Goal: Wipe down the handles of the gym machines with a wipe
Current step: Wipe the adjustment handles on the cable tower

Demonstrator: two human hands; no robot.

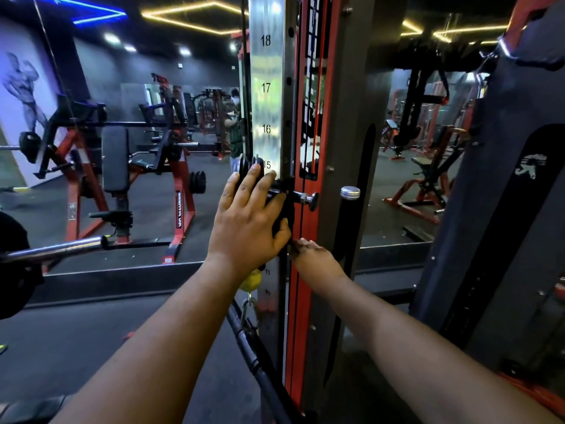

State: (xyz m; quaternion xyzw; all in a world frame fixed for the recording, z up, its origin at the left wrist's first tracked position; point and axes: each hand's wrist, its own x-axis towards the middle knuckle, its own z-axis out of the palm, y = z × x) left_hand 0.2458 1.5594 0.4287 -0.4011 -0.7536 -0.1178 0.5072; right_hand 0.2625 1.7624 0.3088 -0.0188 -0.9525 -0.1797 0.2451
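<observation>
My left hand (247, 221) lies over the black pulley carriage (282, 214) on the chrome numbered column (266, 87), around mark 15. Its fingers spread across the front and its thumb hooks round the carriage's right side. My right hand (315, 258) reaches in just below, against the red upright (298, 301). Its fingertips are tucked under the carriage and hidden. The carriage's pin knob (309, 200) sticks out to the right. A yellow ball stop (249, 281) and a carabiner hang beneath, with a black handle (253, 350) below them. No wipe shows in either hand.
A chrome-capped black post (350, 194) stands right of the knob. A chrome barbell end (58, 247) juts in from the left at waist height. Red and black machines (122, 179) fill the mirror behind. A dark frame (504, 209) closes off the right.
</observation>
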